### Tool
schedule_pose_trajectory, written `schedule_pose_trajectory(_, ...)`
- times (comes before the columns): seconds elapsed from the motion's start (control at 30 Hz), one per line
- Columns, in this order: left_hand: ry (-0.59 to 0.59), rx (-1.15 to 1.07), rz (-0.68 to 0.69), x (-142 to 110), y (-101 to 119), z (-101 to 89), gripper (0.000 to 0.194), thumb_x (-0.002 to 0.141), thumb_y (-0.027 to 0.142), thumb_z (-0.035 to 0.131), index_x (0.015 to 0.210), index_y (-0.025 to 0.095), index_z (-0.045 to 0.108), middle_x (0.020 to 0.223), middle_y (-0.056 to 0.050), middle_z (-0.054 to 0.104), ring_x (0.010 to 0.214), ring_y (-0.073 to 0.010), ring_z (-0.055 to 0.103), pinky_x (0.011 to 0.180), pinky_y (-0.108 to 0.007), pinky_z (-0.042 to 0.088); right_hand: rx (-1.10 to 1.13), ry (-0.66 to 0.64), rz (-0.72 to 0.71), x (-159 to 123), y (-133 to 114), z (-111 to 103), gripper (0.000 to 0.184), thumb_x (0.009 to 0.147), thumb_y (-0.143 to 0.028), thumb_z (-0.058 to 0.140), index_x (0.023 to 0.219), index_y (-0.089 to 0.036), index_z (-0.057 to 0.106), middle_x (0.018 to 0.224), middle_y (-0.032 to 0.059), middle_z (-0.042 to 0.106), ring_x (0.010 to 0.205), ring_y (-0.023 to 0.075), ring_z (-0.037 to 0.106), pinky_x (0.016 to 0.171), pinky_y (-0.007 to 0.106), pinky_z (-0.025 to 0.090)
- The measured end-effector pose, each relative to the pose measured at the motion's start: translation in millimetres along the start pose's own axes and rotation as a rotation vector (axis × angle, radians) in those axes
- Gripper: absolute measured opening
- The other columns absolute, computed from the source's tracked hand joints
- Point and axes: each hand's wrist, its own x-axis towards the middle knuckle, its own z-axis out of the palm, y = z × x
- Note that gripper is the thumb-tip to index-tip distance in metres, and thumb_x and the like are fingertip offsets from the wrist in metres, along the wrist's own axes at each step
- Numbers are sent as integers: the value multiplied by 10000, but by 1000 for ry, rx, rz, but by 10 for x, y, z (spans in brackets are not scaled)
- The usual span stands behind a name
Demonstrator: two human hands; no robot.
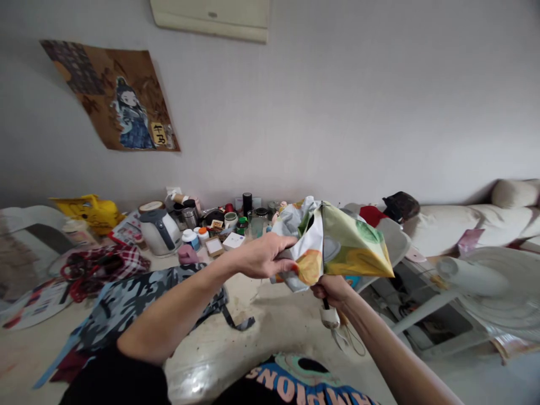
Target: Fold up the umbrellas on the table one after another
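Observation:
A partly folded umbrella (pixel 352 239), with white, green and yellow patterned fabric, is held up over the table. My left hand (pixel 272 256) pinches a loose white fold of its canopy between thumb and fingers. Below the canopy, my right hand (pixel 333 289) is wrapped around the shaft. The white handle end (pixel 329 318) sticks out under that hand, with a thin cord loop hanging beside it. The canopy bunches on the left and spreads into a wide panel on the right.
A camouflage cloth (pixel 156 298) with a strap lies on the table (pixel 236 337) at left. Behind it stand an electric kettle (pixel 159 232), small bottles, cups and boxes along the wall. A white fan (pixel 476 287) and a sofa (pixel 455 222) are on the right.

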Motion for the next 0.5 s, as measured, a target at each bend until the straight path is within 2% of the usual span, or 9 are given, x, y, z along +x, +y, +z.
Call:
schedule_pose_trajectory(0.13, -130, -148, -129, 47, -94, 23, 280, 814, 385, 592, 967, 151, 590, 771, -4, 592, 663, -143, 507, 597, -221, 406, 5, 34, -11, 22, 3, 21, 296, 434, -160, 613, 496, -218, 329, 402, -123, 281, 396, 4, 160, 406, 193, 71)
schedule_pose_trajectory(0.2, -187, -129, -161, 72, -142, 40, 331, 721, 428, 691, 882, 151, 610, 710, 10, 574, 629, -138, 501, 549, -212, 385, 1, 35, -3, 29, -7, 26, 305, 431, -143, 609, 487, -221, 319, 402, -122, 277, 393, 5, 166, 403, 195, 77)
schedule_pose_trajectory(0.27, -226, -63, -210, 87, -175, 57, 346, 609, 427, 782, 696, 156, 586, 590, 33, 503, 548, -118, 457, 486, -209, 342, -6, 33, 9, 31, -21, 30, 316, 436, -134, 612, 482, -224, 312, 399, -122, 273, 388, 7, 171, 396, 196, 84)
schedule_pose_trajectory(0.3, -233, -39, -226, 91, -188, 62, 343, 600, 411, 789, 627, 161, 556, 546, 41, 464, 514, -106, 429, 464, -209, 319, -9, 31, 14, 31, -27, 33, 321, 441, -135, 616, 481, -225, 311, 397, -123, 270, 385, 8, 171, 392, 196, 87)
schedule_pose_trajectory(0.4, -299, -84, -187, 104, -220, 48, 317, 712, 410, 699, 596, 161, 542, 514, 37, 433, 475, -92, 389, 444, -208, 303, -13, 32, 11, 28, -38, 36, 314, 449, -137, 604, 486, -226, 305, 393, -122, 269, 382, 11, 170, 388, 194, 92)
schedule_pose_trajectory(0.5, -389, -256, -123, 131, -258, 2, 386, 761, 531, 638, 681, 153, 618, 585, -3, 536, 550, -132, 486, 510, -218, 395, -13, 33, -8, 32, -34, 28, 291, 449, -139, 571, 491, -225, 296, 398, -118, 275, 389, 11, 167, 394, 194, 94)
